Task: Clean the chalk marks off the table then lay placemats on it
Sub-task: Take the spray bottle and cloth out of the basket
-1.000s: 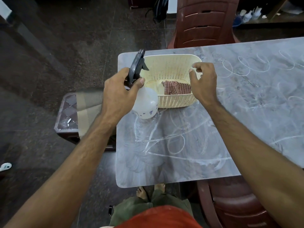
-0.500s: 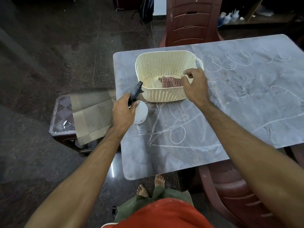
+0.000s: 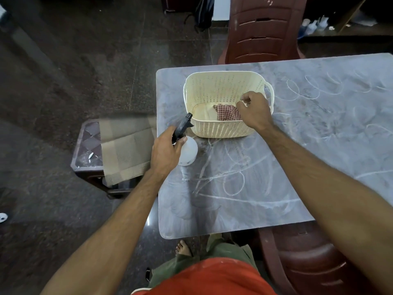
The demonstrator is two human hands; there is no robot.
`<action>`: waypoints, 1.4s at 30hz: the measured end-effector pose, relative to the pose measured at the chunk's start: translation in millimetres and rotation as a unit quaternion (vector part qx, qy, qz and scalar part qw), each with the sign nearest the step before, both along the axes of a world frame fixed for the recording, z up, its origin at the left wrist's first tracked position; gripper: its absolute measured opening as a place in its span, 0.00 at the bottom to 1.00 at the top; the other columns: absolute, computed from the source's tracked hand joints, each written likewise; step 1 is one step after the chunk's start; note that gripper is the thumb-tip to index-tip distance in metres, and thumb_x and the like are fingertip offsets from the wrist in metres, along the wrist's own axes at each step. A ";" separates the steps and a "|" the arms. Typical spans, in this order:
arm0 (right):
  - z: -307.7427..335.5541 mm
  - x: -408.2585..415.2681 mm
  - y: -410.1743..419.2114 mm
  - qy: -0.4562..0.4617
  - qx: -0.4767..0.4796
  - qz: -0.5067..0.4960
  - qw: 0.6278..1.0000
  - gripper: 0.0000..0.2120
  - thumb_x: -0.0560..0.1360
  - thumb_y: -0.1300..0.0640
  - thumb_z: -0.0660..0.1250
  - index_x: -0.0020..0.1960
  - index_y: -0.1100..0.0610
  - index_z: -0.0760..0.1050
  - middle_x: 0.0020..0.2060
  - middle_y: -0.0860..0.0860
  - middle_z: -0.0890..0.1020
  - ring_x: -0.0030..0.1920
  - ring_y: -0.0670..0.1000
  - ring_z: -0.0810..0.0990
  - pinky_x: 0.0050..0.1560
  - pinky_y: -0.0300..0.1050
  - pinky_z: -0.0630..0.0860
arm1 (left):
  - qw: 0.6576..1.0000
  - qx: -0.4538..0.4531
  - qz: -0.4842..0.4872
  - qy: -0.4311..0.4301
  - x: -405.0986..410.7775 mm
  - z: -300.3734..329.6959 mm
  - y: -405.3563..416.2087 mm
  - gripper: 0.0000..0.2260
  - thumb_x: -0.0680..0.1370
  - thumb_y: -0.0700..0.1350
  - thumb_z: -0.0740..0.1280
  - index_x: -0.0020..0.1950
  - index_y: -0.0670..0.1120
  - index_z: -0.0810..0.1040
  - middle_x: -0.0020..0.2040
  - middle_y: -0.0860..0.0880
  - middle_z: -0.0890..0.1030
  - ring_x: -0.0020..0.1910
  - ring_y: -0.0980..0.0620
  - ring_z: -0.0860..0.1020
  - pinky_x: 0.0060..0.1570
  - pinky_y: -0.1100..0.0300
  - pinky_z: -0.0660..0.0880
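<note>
Bottle [image 3: 187, 153] was lowered to table [image 3: 319, 145], left hand [image 3: 164, 155] grip clamped on it. Right hand [image 3: 254, 112] was dipped into basket [image 3: 212, 129] toward cloth [image 3: 226, 111]; grip state unclear. Wiping prep, chalk marks [image 3: 234, 179] untouched.

home dining room: table [image 3: 319, 145], plastic chairs [image 3: 263, 30]

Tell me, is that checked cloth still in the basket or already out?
In. The red checked cloth lies crumpled on the floor of the cream basket, with the right hand reaching in over it; whether it is gripped cannot be told.
</note>
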State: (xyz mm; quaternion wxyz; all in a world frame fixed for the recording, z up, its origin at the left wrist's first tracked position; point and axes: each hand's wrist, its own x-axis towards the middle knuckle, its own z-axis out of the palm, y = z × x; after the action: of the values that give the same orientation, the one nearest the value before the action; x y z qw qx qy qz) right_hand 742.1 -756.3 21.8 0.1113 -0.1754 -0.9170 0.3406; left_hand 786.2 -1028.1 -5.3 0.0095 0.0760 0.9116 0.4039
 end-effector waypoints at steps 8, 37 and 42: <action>-41.1 -78.1 20.2 -0.188 0.062 0.129 0.972 0.22 0.74 0.52 0.72 0.63 0.61 0.74 0.62 0.58 0.78 0.60 0.57 0.76 0.55 0.46 0.72 | 1.000 0.010 0.014 -0.024 -1.4 -4.0 5.0 0.06 0.79 0.46 0.68 0.53 0.45 0.76 0.45 0.50 0.81 0.45 0.48 0.77 0.43 0.60 0.72; 5.2 -108.9 42.2 -0.092 -0.120 0.178 0.972 0.11 0.72 0.62 0.75 0.52 0.63 0.79 0.49 0.59 0.82 0.50 0.59 0.83 0.48 0.57 0.83 | 0.975 0.116 0.150 0.120 -10.1 57.8 32.8 0.11 0.81 0.49 0.65 0.61 0.46 0.77 0.58 0.51 0.79 0.58 0.56 0.77 0.59 0.55 0.75; 49.9 -79.1 25.6 -0.010 -0.253 0.160 0.954 0.09 0.74 0.64 0.73 0.53 0.62 0.77 0.49 0.58 0.81 0.48 0.53 0.83 0.42 0.47 0.84 | 0.971 0.120 0.080 0.192 -18.7 92.1 64.4 0.07 0.80 0.43 0.67 0.56 0.43 0.79 0.50 0.51 0.80 0.49 0.55 0.78 0.50 0.55 0.78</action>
State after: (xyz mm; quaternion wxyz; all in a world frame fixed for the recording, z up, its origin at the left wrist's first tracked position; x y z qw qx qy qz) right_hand 663.1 -730.7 71.7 -0.0017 -0.0525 -0.8177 0.5732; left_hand 767.5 -963.7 86.7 -0.2070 0.0794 0.8443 0.4878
